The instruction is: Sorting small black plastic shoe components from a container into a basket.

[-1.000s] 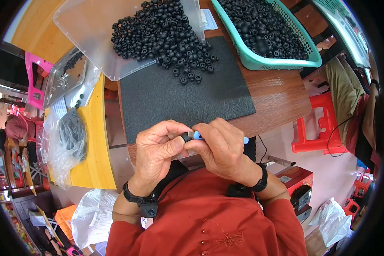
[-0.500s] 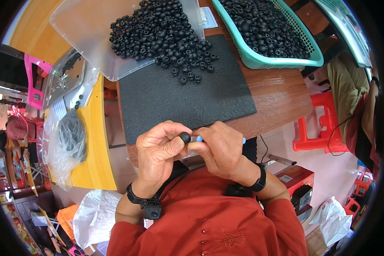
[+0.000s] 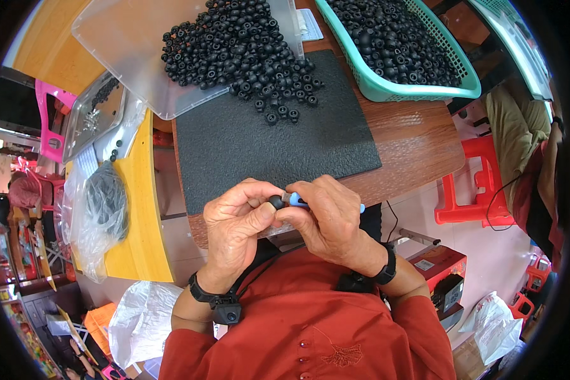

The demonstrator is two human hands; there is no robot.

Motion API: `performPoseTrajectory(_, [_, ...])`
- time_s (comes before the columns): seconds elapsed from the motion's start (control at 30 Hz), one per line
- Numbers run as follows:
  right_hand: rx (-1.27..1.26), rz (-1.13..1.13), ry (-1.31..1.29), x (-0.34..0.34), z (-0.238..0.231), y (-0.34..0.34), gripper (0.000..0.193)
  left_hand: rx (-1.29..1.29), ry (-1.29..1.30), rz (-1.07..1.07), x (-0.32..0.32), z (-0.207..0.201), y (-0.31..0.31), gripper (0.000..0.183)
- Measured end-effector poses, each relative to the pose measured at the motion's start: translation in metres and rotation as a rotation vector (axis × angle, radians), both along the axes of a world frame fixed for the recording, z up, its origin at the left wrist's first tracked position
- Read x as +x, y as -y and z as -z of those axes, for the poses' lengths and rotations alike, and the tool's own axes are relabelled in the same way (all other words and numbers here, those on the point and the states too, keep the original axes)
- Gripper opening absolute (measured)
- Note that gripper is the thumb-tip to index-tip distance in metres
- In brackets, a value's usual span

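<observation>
Between thumb and fingers, my left hand (image 3: 233,218) pinches a small round black rubber piece (image 3: 276,202). My right hand (image 3: 329,215) is closed around a slim blue utility knife (image 3: 297,201), whose far end pokes out past the little-finger side. Its greyish tip meets the right side of the black piece; the exact contact is too small to make out. Both hands are close together over the near edge of a dark textured mat (image 3: 278,155). Loose black pieces (image 3: 253,50) of the same kind, many with a hole, are heaped at the mat's far side.
A clear plastic bin (image 3: 120,50) lies tipped behind the heap. Back right, a green basket (image 3: 386,93) holds more black pieces. Leftward, a yellow table (image 3: 149,234) bears a plastic bag (image 3: 104,202) and a tray (image 3: 82,142). A red stool (image 3: 456,202) stands right, near another person.
My right hand has turned slightly, showing more of the blue knife and its tip beside the black piece. My left hand keeps its pinch almost in place.
</observation>
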State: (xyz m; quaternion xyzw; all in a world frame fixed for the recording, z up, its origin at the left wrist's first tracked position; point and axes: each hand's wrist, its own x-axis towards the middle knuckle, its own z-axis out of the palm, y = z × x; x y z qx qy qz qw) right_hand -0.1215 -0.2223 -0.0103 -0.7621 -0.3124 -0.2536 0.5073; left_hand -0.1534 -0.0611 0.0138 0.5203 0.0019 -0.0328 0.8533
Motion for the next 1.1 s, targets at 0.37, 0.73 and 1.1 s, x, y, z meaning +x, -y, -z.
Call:
performPoseTrajectory(0.37, [-0.072, 0.006, 0.023, 0.0, -0.002, 0.001, 0.022, 0.039, -0.041, -0.005, 0.002, 0.0, -0.001, 0.022])
performPoseTrajectory(0.73, [-0.057, 0.018, -0.038, 0.001, 0.011, 0.011, 0.021, -0.219, -0.341, -0.009, 0.047, 0.012, -0.044, 0.022])
performPoseTrajectory(1.1, [-0.048, 0.03, -0.068, 0.007, 0.016, 0.018, 0.022, 0.177, -0.311, -0.032, 0.109, 0.015, -0.035, 0.017])
